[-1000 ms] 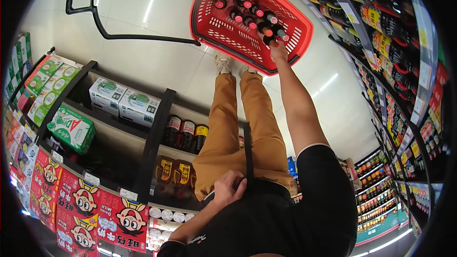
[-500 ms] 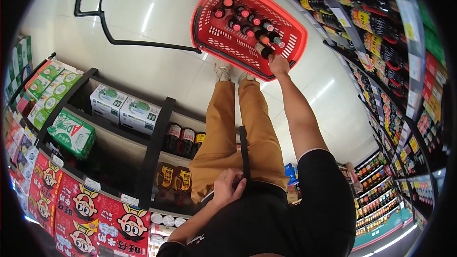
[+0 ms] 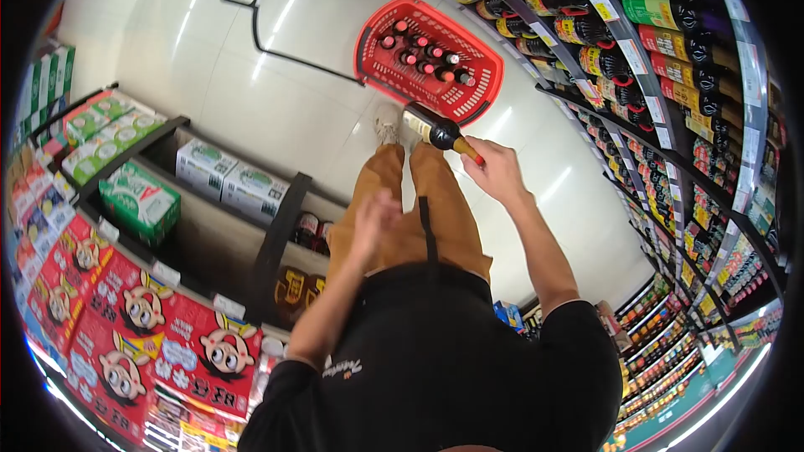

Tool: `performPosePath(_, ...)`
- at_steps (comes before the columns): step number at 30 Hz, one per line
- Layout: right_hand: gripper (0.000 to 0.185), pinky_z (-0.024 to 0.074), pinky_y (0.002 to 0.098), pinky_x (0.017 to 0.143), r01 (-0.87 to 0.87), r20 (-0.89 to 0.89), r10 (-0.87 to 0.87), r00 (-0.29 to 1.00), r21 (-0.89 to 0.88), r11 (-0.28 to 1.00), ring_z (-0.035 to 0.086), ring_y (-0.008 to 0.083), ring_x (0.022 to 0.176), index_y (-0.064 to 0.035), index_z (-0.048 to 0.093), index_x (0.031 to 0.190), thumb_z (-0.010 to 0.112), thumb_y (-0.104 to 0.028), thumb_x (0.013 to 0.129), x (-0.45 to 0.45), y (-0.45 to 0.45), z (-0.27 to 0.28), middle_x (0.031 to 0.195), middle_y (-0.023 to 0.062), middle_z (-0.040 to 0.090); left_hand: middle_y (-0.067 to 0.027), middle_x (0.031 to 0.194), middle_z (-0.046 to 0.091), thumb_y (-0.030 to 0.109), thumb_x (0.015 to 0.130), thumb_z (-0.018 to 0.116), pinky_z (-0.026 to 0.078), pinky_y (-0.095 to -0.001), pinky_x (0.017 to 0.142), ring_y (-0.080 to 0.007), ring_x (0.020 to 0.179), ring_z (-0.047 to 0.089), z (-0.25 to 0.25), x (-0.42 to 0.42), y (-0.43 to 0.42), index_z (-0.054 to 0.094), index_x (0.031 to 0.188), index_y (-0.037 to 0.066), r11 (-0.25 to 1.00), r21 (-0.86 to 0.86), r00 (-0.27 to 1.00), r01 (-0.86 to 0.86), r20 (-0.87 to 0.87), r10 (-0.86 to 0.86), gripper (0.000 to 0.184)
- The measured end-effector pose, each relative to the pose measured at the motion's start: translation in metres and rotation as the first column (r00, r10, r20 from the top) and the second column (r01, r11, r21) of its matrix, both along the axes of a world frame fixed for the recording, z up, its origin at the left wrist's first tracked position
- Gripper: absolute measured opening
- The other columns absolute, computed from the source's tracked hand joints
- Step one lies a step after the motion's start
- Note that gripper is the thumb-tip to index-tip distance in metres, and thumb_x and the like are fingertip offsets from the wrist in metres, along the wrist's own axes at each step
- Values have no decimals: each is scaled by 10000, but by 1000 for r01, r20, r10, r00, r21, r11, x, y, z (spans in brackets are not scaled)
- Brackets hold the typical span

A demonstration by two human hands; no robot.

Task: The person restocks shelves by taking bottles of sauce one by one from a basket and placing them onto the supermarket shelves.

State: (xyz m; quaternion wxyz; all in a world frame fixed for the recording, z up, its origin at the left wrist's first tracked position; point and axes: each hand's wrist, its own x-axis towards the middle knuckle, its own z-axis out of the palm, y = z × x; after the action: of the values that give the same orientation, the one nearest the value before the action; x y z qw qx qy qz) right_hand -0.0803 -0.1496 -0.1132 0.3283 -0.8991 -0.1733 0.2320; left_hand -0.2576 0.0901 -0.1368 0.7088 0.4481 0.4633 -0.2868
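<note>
Black shirt (image 3: 435,343) nearest. Left grip (image 3: 377,216) now off the strap (image 3: 425,222), raised over the brown trousers (image 3: 381,174); motion-blurred, cannot tell whether clenched or released, nothing visible in it. Right grip (image 3: 497,170) clenched around the neck of a dark bottle (image 3: 435,127), at the capped end. Main change from half a second ago: bottle now out of the red basket (image 3: 492,84), tilted, base angled away, in front of the near rim, over a shoe (image 3: 387,125). Cannot tell whether touching the rim. Reads as lift-out done for this one bottle, apparently clear of the others. Heavy end likely to swing, given a hold only on the neck. Farther: about nine other bottles (image 3: 434,51) in the basket, caps up. Beyond: black handle (image 3: 314,67), stretched across the floor; shelf bottles (image 3: 578,31) along the right, untouched.
</note>
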Motion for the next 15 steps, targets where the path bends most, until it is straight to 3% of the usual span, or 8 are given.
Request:
performPosePath(2, 306, 508, 378, 580, -182, 64, 178, 982, 48, 982, 620, 286, 624, -49, 665, 1113, 697, -130, 820, 8, 12, 75, 765, 110, 609, -93, 1041, 658, 639, 960, 401, 515, -346, 747, -197, 920, 652, 5, 37, 20, 503, 1293, 90, 973, -148, 983, -176, -73, 167, 650)
performPosePath(4, 339, 515, 361, 580, -387, 101, 384, 918, 9, 922, 620, 265, 646, -82, 662, 1147, 709, -146, 817, 5, 16, 143, 844, 77, 593, -96, 1055, 675, 723, 936, 308, 513, -306, 706, -216, 868, 670, 38, 77, 40, 465, 1334, 101, 895, -321, 951, -310, -122, 285, 755)
performPosePath(5, 351, 514, 352, 576, -435, 144, 430, 891, 9, 900, 618, 252, 657, -93, 664, 1152, 715, -143, 808, 4, 17, 168, 852, 67, 581, -72, 988, 683, 752, 923, 292, 489, -254, 610, -199, 836, 681, 44, 80, 49, 503, 1303, 102, 855, -459, 959, -240, 26, 283, 782)
performPosePath(7, 378, 513, 336, 570, -519, 241, 504, 830, -3, 855, 614, 225, 678, -114, 669, 1164, 728, -136, 791, -3, 16, 211, 869, 46, 558, -29, 1013, 695, 727, 935, 318, 419, -219, 517, -115, 802, 642, 68, 84, 65, 529, 1308, 95, 835, -536, 955, -123, 165, 246, 763)
performPosePath(10, 448, 515, 331, 574, -473, 331, 419, 846, 100, 875, 598, 221, 703, -97, 667, 1171, 732, -57, 729, -14, 12, 244, 892, 59, 575, -5, 953, 676, 681, 954, 354, 394, -230, 489, -77, 763, 616, 97, 91, 64, 575, 1214, 123, 891, -447, 950, -82, 234, 205, 654)
performPosePath(13, 398, 510, 323, 650, -310, 367, 203, 908, 263, 914, 598, 237, 769, -40, 663, 1111, 749, -37, 723, -26, 4, 262, 929, 101, 588, 16, 937, 645, 621, 974, 381, 412, -224, 500, -79, 778, 623, 120, 99, 48, 566, 1155, 137, 976, -214, 883, 35, 464, 70, 549)
performPosePath(14, 381, 506, 324, 681, -225, 376, 93, 922, 324, 919, 596, 232, 801, -30, 658, 1100, 755, -47, 731, -28, 2, 266, 944, 104, 585, -38, 946, 644, 471, 1005, 439, 470, -224, 580, -88, 692, 585, 132, 102, 40, 523, 1184, 96, 954, -290, 827, -76, 517, 223, 424)
performPosePath(15, 367, 502, 326, 712, -137, 375, -20, 927, 388, 911, 594, 227, 834, -21, 654, 1089, 760, -56, 740, -32, -1, 266, 959, 106, 582, -55, 984, 631, 442, 1007, 449, 482, -237, 647, -106, 755, 594, 147, 106, 31, 499, 1200, 86, 961, -251, 740, -115, 624, 251, 408)
